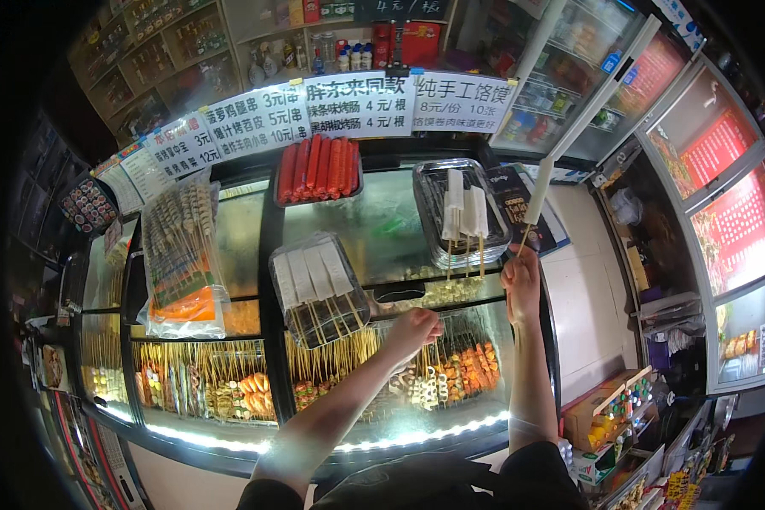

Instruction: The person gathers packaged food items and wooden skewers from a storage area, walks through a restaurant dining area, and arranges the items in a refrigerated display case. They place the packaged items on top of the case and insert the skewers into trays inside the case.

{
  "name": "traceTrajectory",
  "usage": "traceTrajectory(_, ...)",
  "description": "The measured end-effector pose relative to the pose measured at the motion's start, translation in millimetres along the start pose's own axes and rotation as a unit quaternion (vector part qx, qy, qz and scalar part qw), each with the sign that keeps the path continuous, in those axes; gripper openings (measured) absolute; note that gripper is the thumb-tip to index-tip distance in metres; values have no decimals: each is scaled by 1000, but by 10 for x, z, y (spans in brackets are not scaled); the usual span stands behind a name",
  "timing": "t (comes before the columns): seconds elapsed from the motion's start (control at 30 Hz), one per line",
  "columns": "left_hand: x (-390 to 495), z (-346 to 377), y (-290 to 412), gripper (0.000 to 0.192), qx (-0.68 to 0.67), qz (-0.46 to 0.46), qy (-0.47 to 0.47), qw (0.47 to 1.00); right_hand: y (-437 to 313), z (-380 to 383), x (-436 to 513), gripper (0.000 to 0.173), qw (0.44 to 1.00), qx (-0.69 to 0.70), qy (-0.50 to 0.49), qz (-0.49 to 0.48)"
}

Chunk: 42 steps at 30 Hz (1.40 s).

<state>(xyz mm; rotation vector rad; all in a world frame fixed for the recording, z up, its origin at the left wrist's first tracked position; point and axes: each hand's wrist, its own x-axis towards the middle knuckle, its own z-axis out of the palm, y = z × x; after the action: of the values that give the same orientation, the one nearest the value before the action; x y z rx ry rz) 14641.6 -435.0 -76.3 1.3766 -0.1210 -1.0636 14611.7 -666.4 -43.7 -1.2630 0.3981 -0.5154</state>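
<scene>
My right hand [521, 280] grips a bamboo skewer [524, 237] near its lower end. On that skewer a long white strip of food [539, 191] stands upright. Just left of it, a clear plastic tray [428, 191] holds three skewered white pieces [464, 213]. My left hand [414, 328] hovers over the glass-topped display case [370, 210], fingers curled in, with nothing visible between them. A second clear tray [279, 255], to the left of that hand, carries several skewered white strips [311, 271] side by side.
Red-wrapped sausages [319, 167] lie in a tray at the back. A plastic bag of skewers [182, 255] rests on the left of the case. Beneath the glass are rows of skewers [459, 373]. Price signs [357, 105] line the back edge. Glass-door fridges [733, 217] stand at right.
</scene>
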Motion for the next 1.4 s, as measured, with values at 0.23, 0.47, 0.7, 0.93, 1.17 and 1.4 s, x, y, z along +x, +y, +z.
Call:
traceTrajectory(0.23, 891, 963, 222, 27, -457, -56, 30, 887, -9, -350, -189, 20, 992, -102, 60, 47)
traceTrajectory(0.47, 1243, 1106, 277, 35, -564, -55, 62, 822, -39, -626, -303, 14, 980, 147, -37, 126)
traceTrajectory(0.7, 1522, 896, 670, 35, -448, -75, 43, 890, -137, -664, -136, 8, 974, 17, -41, 223)
traceTrajectory(0.93, 1267, 797, 691, 37, -391, -10, 39, 919, -928, -326, -107, 9, 903, -112, 192, -367)
traceTrajectory(1.17, 1057, 875, 602, 36, -248, 117, 32, 961, 185, -118, -64, 12, 864, -498, 44, -61)
traceTrajectory(1.4, 1154, 774, 478, 36, -338, 94, 33, 936, -88, -13, -157, 10, 906, -356, 130, -187)
